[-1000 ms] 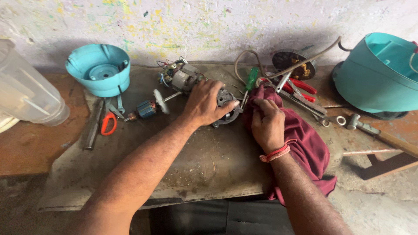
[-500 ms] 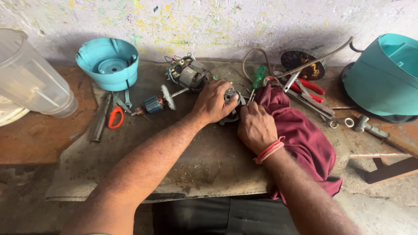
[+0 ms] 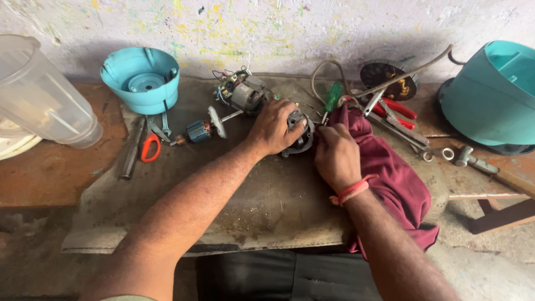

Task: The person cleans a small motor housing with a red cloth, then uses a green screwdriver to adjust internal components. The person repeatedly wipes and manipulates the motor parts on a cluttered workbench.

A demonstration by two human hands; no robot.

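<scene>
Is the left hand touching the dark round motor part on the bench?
Touching. In the head view the left hand lies over the dark round motor part, fingers curled on its top edge with no gap visible.

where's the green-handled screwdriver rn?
Head view, back centre-right of the bench: the green-handled screwdriver lies just beyond the right hand, at the top edge of the maroon cloth, left of the red-handled pliers.

no packages, labels, signs, screens

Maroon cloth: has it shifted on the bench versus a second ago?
Cannot tell. The camera moved; the maroon cloth lies beside the red-handled pliers in both, under the right hand.
</scene>
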